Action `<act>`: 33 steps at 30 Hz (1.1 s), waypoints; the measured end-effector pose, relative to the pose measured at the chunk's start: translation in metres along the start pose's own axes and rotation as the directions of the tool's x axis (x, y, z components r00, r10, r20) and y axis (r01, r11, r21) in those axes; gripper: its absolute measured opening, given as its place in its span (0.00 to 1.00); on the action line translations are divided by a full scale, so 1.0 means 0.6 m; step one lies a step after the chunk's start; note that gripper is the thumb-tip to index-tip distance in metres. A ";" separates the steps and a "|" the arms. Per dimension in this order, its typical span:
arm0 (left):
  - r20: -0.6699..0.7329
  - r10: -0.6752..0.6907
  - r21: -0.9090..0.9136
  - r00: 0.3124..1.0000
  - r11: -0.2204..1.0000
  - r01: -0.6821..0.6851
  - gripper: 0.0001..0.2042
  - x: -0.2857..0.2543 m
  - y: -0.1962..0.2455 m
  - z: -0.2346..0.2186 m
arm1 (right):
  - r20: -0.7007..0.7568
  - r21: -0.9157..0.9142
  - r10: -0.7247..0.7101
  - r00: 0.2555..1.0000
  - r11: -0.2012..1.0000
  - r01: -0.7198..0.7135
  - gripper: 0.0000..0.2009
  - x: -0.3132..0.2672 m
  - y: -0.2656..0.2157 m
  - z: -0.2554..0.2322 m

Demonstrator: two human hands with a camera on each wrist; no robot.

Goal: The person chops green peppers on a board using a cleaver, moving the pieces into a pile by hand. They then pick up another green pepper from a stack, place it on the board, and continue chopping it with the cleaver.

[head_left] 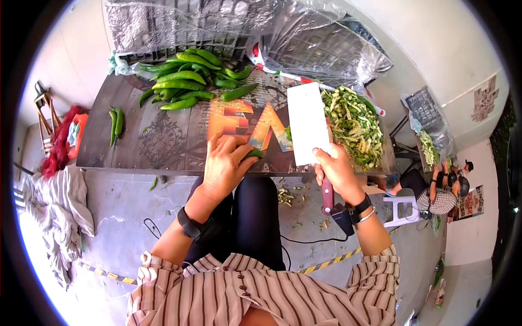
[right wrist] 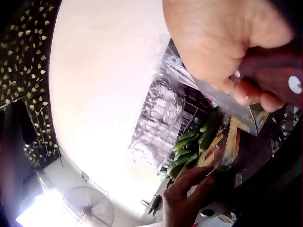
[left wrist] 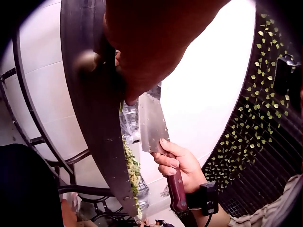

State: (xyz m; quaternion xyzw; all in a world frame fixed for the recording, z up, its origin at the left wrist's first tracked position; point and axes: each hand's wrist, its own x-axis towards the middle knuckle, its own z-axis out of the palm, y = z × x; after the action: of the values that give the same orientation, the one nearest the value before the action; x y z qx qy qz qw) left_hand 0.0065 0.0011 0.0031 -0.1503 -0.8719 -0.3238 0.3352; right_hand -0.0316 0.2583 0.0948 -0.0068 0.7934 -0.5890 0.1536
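Note:
My left hand (head_left: 225, 165) holds a green pepper (head_left: 254, 154) against the table (head_left: 163, 157) near its front edge, fingers bent over it; the right wrist view shows this hand (right wrist: 182, 198) pinching the pepper. My right hand (head_left: 340, 171) grips the dark red handle (head_left: 327, 195) of a cleaver, whose broad blade (head_left: 309, 122) stands raised to the right of the left hand, apart from the pepper. In the left wrist view the right hand (left wrist: 182, 165) has its fingers round the handle, thumb by the blade (left wrist: 152, 123). Chopped green pepper (head_left: 353, 127) lies heaped right of the blade.
Whole green peppers (head_left: 182, 84) are piled at the table's back, with two more (head_left: 116, 125) at the left. Plastic-covered crates (head_left: 185, 27) stand behind. Several people sit at the far right near a white stool (head_left: 401, 211). Scraps (head_left: 284, 196) lie on the floor.

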 end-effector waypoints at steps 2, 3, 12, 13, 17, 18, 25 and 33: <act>-0.002 -0.011 0.000 1.000 1.000 0.011 0.13 -0.005 0.003 -0.006 | 0.067 -0.150 -0.037 0.997 0.988 0.046 0.09 0.000 -0.005 0.017; -0.004 -0.018 0.001 1.000 1.000 0.018 0.13 -0.006 0.003 -0.009 | 0.117 -0.213 -0.068 0.991 0.973 0.092 0.09 -0.002 -0.013 0.026; -0.028 -0.035 0.047 0.999 0.998 0.036 0.21 -0.028 -0.008 -0.039 | 0.247 -0.369 -0.112 0.962 0.907 0.200 0.11 0.010 -0.026 0.079; -0.007 -0.029 0.051 1.000 0.998 0.030 0.21 -0.027 -0.006 -0.040 | 0.256 -0.433 -0.137 0.957 0.869 0.240 0.10 0.012 -0.028 0.082; 0.014 -0.034 0.039 0.999 0.999 0.033 0.21 -0.025 -0.004 -0.032 | 0.285 -0.529 -0.172 0.943 0.792 0.304 0.10 0.014 -0.047 0.098; 0.014 -0.040 0.035 0.999 0.999 0.040 0.21 -0.024 -0.004 -0.031 | 0.288 -0.532 -0.166 0.943 0.791 0.301 0.10 0.017 -0.045 0.098; -0.038 -0.030 0.029 0.999 0.999 0.031 0.15 -0.027 -0.010 -0.023 | 0.356 -0.590 -0.239 0.904 0.692 0.415 0.11 0.026 -0.055 0.107; -0.100 -0.019 0.032 0.995 0.999 0.023 0.11 -0.028 -0.010 -0.013 | 0.400 -0.611 -0.260 0.879 0.639 0.468 0.11 0.034 -0.049 0.106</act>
State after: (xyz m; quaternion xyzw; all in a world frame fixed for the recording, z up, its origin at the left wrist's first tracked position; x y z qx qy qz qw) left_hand 0.0196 -0.0093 -0.0065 -0.1192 -0.8608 -0.3198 0.3775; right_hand -0.0398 0.1858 0.1013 -0.3066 0.9066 -0.2613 0.1253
